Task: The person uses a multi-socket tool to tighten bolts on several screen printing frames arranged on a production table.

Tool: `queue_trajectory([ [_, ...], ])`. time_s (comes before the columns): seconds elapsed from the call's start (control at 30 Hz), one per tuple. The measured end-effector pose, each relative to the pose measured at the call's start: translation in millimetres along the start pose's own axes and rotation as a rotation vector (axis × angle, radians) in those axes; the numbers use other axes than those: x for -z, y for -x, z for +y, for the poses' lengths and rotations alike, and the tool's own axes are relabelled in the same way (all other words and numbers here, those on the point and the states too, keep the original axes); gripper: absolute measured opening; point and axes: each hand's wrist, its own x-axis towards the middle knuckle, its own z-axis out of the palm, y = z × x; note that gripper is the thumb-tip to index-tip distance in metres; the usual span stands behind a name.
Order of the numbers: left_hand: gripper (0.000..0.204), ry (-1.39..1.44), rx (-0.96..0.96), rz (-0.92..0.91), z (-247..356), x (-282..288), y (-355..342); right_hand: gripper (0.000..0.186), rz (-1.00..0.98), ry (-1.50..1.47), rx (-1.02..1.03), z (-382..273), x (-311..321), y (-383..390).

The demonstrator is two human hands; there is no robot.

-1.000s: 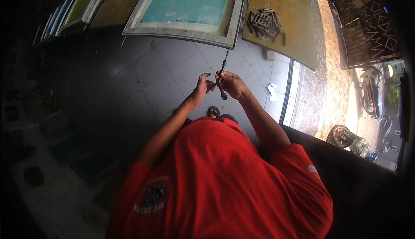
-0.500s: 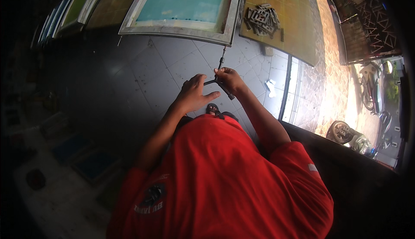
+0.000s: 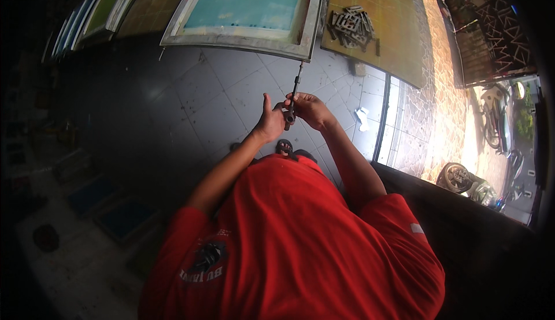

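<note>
A dark three-armed socket wrench (image 3: 295,87) points away from me, its far end in line with a thin rod (image 3: 300,67) at the near edge of a screen-printing frame (image 3: 254,43). My right hand (image 3: 311,111) pinches the wrench shaft between thumb and fingers. Beside the wrench's near arms is my left hand (image 3: 269,126), thumb raised and apart from the fingers. Those fingers reach to the wrench and are partly hidden by it. One wrench arm faces me, showing its round socket end.
A pile of metal pieces (image 3: 351,26) lies on a yellowish board (image 3: 393,48) at the far right. More frames (image 3: 107,8) stand at the far left. A white scrap (image 3: 362,119) is on the tiled floor (image 3: 191,100). Motorcycle parts (image 3: 457,177) show at the right.
The wrench has turned about its shaft, so its near arms point differently. My left hand has moved right and closer to the wrench, thumb now upward. The right hand keeps its hold.
</note>
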Motion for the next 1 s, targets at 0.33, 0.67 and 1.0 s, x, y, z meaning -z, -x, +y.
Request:
queue_trajectory([
  [0.33, 0.063, -1.250, -0.217, 0.222, 91.4, -74.6, 76.5, 0.019, 0.317, 0.387, -0.003, 0.0, 1.1, -2.3],
  [0.67, 0.071, -1.921, -0.167, 0.435, 32.6, -48.3, 35.2, 0.024, 0.255, 0.144, -0.059, -2.9, -18.0, -8.2],
  [1.0, 0.102, 0.145, 0.296, -0.216, -6.4, 4.3, -11.7, 0.029, 0.219, 0.364, 0.040, -10.1, -7.7, 0.6],
])
